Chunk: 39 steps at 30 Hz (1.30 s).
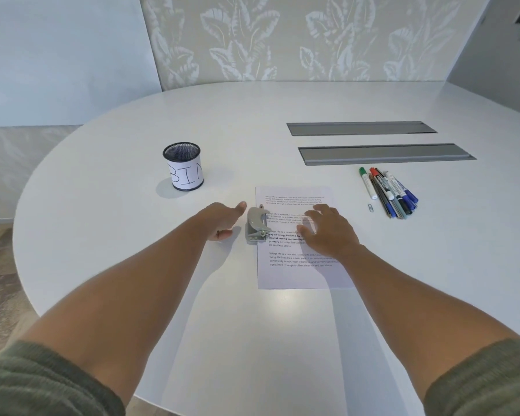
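mesh cup marked BIN (183, 168) left | markers (388, 192) bunched right | paper clip (370, 208) just beside them

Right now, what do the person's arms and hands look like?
The olive-green left sleeve and right sleeve end near the elbows, bare below. The left hand and right hand have no gloves; no watch shows.

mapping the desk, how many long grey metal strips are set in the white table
2: one grey metal strip far right, the other just nearer, behind the coloured markers.
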Each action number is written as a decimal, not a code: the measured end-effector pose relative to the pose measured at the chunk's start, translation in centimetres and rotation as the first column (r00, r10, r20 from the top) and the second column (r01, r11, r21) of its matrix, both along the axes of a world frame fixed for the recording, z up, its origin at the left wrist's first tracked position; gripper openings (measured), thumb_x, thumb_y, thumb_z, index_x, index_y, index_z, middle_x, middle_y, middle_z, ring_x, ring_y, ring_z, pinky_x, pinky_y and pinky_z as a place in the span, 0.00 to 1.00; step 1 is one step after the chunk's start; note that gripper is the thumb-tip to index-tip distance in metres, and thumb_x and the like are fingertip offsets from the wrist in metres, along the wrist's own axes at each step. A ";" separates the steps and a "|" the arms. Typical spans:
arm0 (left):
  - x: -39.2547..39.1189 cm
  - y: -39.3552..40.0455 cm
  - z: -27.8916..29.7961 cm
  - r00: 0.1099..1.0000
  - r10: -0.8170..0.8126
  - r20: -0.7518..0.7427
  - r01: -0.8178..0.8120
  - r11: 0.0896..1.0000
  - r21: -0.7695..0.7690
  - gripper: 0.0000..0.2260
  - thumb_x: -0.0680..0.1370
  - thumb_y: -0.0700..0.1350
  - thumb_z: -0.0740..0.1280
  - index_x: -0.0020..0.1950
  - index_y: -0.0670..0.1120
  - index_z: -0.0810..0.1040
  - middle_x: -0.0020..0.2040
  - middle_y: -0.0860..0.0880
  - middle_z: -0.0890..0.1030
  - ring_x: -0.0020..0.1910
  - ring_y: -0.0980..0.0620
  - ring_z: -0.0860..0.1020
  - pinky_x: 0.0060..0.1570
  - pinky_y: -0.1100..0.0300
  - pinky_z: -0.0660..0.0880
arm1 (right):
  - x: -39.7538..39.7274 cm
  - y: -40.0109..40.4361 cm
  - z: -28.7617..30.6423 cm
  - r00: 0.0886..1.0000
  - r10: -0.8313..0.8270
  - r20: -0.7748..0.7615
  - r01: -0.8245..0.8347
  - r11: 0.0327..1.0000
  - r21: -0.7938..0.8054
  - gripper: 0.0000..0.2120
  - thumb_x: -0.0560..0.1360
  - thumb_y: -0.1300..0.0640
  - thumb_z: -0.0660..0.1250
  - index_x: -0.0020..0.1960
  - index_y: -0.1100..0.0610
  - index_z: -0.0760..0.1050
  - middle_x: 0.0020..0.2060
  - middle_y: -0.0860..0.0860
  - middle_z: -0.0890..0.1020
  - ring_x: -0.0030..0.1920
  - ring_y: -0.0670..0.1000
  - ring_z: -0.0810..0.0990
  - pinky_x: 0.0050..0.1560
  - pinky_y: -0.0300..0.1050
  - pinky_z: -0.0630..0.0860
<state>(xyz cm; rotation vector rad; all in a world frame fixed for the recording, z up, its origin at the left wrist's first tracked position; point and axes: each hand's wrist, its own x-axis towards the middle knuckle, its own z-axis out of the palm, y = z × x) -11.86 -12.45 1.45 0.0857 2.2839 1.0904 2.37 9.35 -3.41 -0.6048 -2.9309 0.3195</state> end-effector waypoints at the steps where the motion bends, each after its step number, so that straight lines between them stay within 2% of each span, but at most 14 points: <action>1: 0.1 -0.3 0.0 1.000 -0.001 0.003 0.001 1.000 -0.013 0.20 0.79 0.61 0.63 0.43 0.43 0.72 0.38 0.48 0.74 0.32 0.52 0.75 0.37 0.64 0.75 | 0.1 0.0 0.0 1.000 -0.005 -0.008 0.005 1.000 -0.002 0.25 0.78 0.40 0.59 0.71 0.51 0.70 0.74 0.49 0.66 0.72 0.52 0.64 0.70 0.50 0.64; 5: 0.8 -1.9 -0.2 0.999 0.001 0.054 -0.001 1.000 -0.007 0.11 0.82 0.44 0.64 0.40 0.42 0.75 0.37 0.46 0.76 0.31 0.52 0.74 0.29 0.65 0.73 | 0.6 -0.1 0.2 0.999 -0.022 -0.030 0.021 1.000 -0.008 0.25 0.78 0.40 0.59 0.71 0.51 0.70 0.74 0.49 0.66 0.73 0.51 0.64 0.70 0.50 0.64; 7: 1.2 -2.5 -0.1 0.994 0.015 0.107 -0.016 1.000 0.006 0.08 0.82 0.40 0.62 0.45 0.41 0.77 0.38 0.46 0.79 0.31 0.54 0.76 0.22 0.68 0.74 | 0.7 -0.1 0.2 0.999 -0.023 -0.024 0.023 1.000 -0.017 0.26 0.79 0.40 0.58 0.72 0.51 0.69 0.74 0.48 0.66 0.73 0.50 0.63 0.69 0.50 0.65; 10: 1.6 -2.9 0.4 0.987 -0.032 0.158 0.039 0.998 -0.043 0.08 0.82 0.41 0.60 0.52 0.42 0.79 0.38 0.49 0.82 0.28 0.58 0.79 0.19 0.69 0.70 | 0.8 -0.1 0.2 1.000 -0.024 0.005 0.025 0.999 -0.042 0.26 0.79 0.39 0.57 0.73 0.50 0.67 0.74 0.47 0.65 0.74 0.49 0.62 0.69 0.50 0.65; 12: 1.9 -2.9 0.9 0.975 -0.114 0.191 0.135 0.986 -0.100 0.10 0.82 0.43 0.61 0.55 0.45 0.82 0.39 0.52 0.84 0.32 0.60 0.79 0.26 0.70 0.69 | 0.8 -0.1 0.1 1.000 -0.020 0.023 0.021 0.998 -0.057 0.27 0.79 0.39 0.57 0.73 0.50 0.66 0.75 0.47 0.64 0.74 0.49 0.61 0.70 0.51 0.64; 14: 2.2 -2.8 1.2 0.959 -0.157 0.238 0.183 0.979 -0.089 0.10 0.82 0.42 0.63 0.56 0.45 0.83 0.42 0.52 0.85 0.36 0.59 0.81 0.27 0.71 0.71 | 0.9 -0.3 0.0 0.999 -0.015 0.038 0.018 0.997 -0.069 0.27 0.79 0.39 0.57 0.74 0.50 0.65 0.75 0.46 0.64 0.75 0.48 0.60 0.70 0.51 0.64; 17: 2.9 -2.5 1.1 0.946 -0.184 0.267 0.201 0.979 -0.036 0.07 0.80 0.41 0.67 0.54 0.43 0.84 0.42 0.52 0.86 0.39 0.59 0.83 0.26 0.72 0.72 | 1.0 -0.5 -0.3 0.999 -0.016 0.048 0.021 0.995 -0.095 0.27 0.78 0.39 0.57 0.74 0.49 0.65 0.75 0.46 0.64 0.75 0.48 0.60 0.70 0.51 0.64; 22: 3.8 -1.7 0.2 0.949 -0.147 0.278 0.137 0.989 0.056 0.02 0.76 0.38 0.72 0.47 0.43 0.83 0.41 0.50 0.87 0.46 0.56 0.83 0.39 0.69 0.72 | 1.5 -0.6 -0.6 0.999 -0.022 0.030 0.024 0.996 -0.089 0.25 0.78 0.39 0.59 0.70 0.49 0.68 0.72 0.46 0.68 0.72 0.48 0.65 0.67 0.49 0.66; 24: 4.1 -1.4 0.0 0.951 -0.138 0.277 0.121 0.990 0.076 0.03 0.75 0.37 0.72 0.48 0.43 0.82 0.42 0.50 0.87 0.44 0.57 0.84 0.37 0.69 0.72 | 1.7 -0.6 -0.6 0.999 -0.033 0.019 0.034 0.996 -0.086 0.24 0.78 0.39 0.59 0.69 0.49 0.69 0.71 0.45 0.69 0.71 0.48 0.65 0.66 0.48 0.67; 27: 4.6 -0.7 0.0 0.947 -0.142 0.288 0.116 0.988 0.105 0.03 0.76 0.35 0.70 0.46 0.43 0.80 0.38 0.50 0.87 0.34 0.59 0.84 0.29 0.71 0.72 | 2.1 -0.5 -0.6 0.999 -0.046 0.009 0.046 0.996 -0.073 0.24 0.78 0.40 0.59 0.70 0.50 0.69 0.70 0.46 0.69 0.71 0.49 0.66 0.65 0.49 0.68; 30: 5.0 -0.3 -0.2 0.949 -0.161 0.272 0.132 0.984 0.122 0.03 0.76 0.36 0.71 0.44 0.43 0.81 0.38 0.50 0.87 0.33 0.59 0.84 0.29 0.71 0.73 | 2.5 -0.4 -0.6 0.998 -0.065 -0.012 0.064 0.995 -0.070 0.25 0.78 0.40 0.60 0.70 0.51 0.69 0.70 0.46 0.69 0.70 0.50 0.66 0.65 0.49 0.68; 33: 5.4 0.4 -0.4 0.950 -0.207 0.232 0.181 0.975 0.129 0.02 0.74 0.39 0.74 0.44 0.44 0.83 0.42 0.48 0.87 0.38 0.57 0.82 0.39 0.69 0.76 | 2.9 -0.1 -0.6 0.995 -0.088 -0.037 0.086 0.995 -0.060 0.25 0.77 0.40 0.60 0.69 0.52 0.70 0.68 0.47 0.71 0.68 0.51 0.68 0.64 0.49 0.69; 35: 5.9 1.2 -0.4 0.939 -0.251 0.235 0.221 0.964 0.145 0.04 0.73 0.40 0.76 0.46 0.45 0.83 0.43 0.49 0.87 0.38 0.58 0.84 0.45 0.66 0.79 | 3.2 0.1 -0.7 0.992 -0.111 -0.052 0.109 0.993 -0.042 0.24 0.77 0.40 0.61 0.68 0.52 0.72 0.66 0.48 0.72 0.67 0.52 0.70 0.63 0.50 0.70; 39: 6.9 2.8 -0.3 0.923 -0.301 0.238 0.275 0.951 0.139 0.04 0.74 0.42 0.75 0.48 0.45 0.84 0.39 0.50 0.87 0.34 0.59 0.85 0.33 0.68 0.80 | 3.6 0.5 -0.8 0.989 -0.138 -0.055 0.139 0.990 0.018 0.23 0.76 0.40 0.60 0.65 0.52 0.73 0.63 0.50 0.73 0.64 0.53 0.71 0.61 0.51 0.71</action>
